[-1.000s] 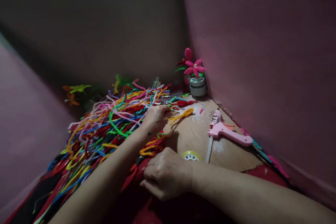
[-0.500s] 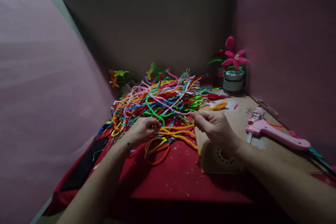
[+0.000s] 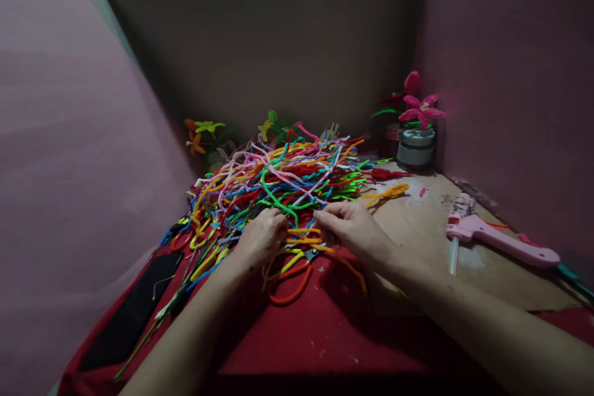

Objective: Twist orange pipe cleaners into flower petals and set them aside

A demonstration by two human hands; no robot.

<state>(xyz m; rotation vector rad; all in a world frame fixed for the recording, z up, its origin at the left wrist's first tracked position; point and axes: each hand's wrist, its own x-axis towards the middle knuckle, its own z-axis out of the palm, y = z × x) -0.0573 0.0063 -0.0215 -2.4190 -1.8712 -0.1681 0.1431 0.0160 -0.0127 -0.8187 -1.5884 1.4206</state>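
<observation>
Several orange fuzzy stems (image 3: 302,232) lay over the red-covered desk (image 3: 334,340), between the left hand (image 3: 264,234) and the right hand (image 3: 356,227), one trailing out below the right; the left fingers were curled in at the stems, and whether that grip was clamped on them I could not tell; the right grip had thumb and forefinger drawn near each other, its hold equally unclear; orange-handled scissors (image 3: 283,303) lay just in front; a tangled multicoloured heap (image 3: 278,176) rose beyond; a pink glue gun (image 3: 501,238) rested on a tan board (image 3: 417,229) to the right.
</observation>
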